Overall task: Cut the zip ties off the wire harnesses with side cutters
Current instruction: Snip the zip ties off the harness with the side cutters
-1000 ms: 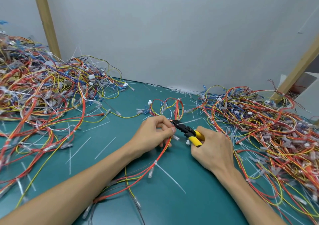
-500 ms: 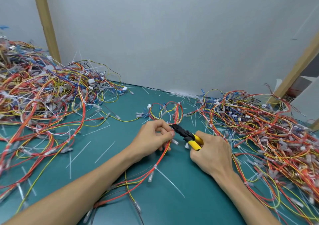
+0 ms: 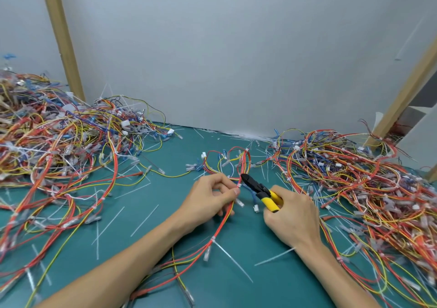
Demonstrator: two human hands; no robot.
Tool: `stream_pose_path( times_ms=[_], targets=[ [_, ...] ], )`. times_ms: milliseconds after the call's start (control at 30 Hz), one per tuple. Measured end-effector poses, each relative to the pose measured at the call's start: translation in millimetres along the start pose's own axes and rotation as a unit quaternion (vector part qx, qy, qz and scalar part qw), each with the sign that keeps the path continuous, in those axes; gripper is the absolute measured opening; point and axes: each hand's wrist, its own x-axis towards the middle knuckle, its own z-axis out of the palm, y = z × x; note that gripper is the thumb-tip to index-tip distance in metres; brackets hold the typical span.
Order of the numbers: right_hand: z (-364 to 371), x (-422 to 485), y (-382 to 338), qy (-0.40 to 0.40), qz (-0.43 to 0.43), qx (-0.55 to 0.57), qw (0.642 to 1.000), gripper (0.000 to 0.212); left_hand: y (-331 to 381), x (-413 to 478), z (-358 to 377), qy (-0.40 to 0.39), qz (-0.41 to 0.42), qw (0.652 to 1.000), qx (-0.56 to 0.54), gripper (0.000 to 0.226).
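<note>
Both hands worked at the middle of the teal surface (image 3: 236, 284). The left hand (image 3: 210, 201) pinched a thin bundle of red, orange and yellow harness wires (image 3: 221, 224) between thumb and fingertips, just below a small white zip tie (image 3: 239, 185) wrapped round the bundle. The right hand (image 3: 293, 215) was curled round the yellow handles of the black-headed side cutters (image 3: 260, 189), whose tip sat just beside that tie; I could not tell whether the jaws touched it. From the left hand the bundle ran up into a loop near the grey wall (image 3: 236, 59) and down towards the near edge. A large tangled pile of harnesses (image 3: 59, 147) lay to the left and another heap (image 3: 366, 177) to the right, with cut white tie tails (image 3: 144, 216) scattered between them.
</note>
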Motion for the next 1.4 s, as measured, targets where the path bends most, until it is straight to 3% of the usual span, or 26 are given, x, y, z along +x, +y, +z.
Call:
stream_pose_path(
  times_ms=[267, 433, 533, 833, 1033, 1233, 1400],
  targets=[
    [-3.1, -1.7, 0.9, 0.093, -0.031, 0.093, 0.991, 0.020, -3.6, 1.9, 0.2, -0.002, 0.006, 1.000, -0.005, 0.009],
    [-0.4, 1.2, -0.5, 0.092, -0.051, 0.114, 0.988, 0.036, -3.4, 3.2, -1.1, -0.004, 0.009, 1.000, -0.007, 0.008],
    [-0.5, 0.8, -1.1, 0.076, -0.066, 0.119, 0.988, 0.034, -5.7, 4.0, -1.3, -0.003, 0.009, 1.000, -0.014, 0.008],
    [-5.3, -10.9, -22.7, 0.042, -0.220, 0.214, 0.951, 0.032, -2.0, 2.5, -3.4, 0.012, 0.007, 0.999, -0.039, 0.008],
    [-8.5, -13.5, -26.0, 0.029, -0.323, 0.161, 0.932, 0.034, 0.0, 2.2, -4.4, 0.044, 0.005, 0.998, -0.051, 0.008],
    [-10.6, -18.8, -40.4, 0.004, -0.389, 0.161, 0.907, 0.054, 2.0, 3.3, -7.8, 0.070, -0.017, 0.990, -0.121, 0.008],
    [-5.1, -24.0, -46.0, -0.009, -0.411, 0.150, 0.899, 0.037, 4.5, 5.7, -11.0, 0.074, -0.040, 0.977, -0.197, 0.010]
  ],
)
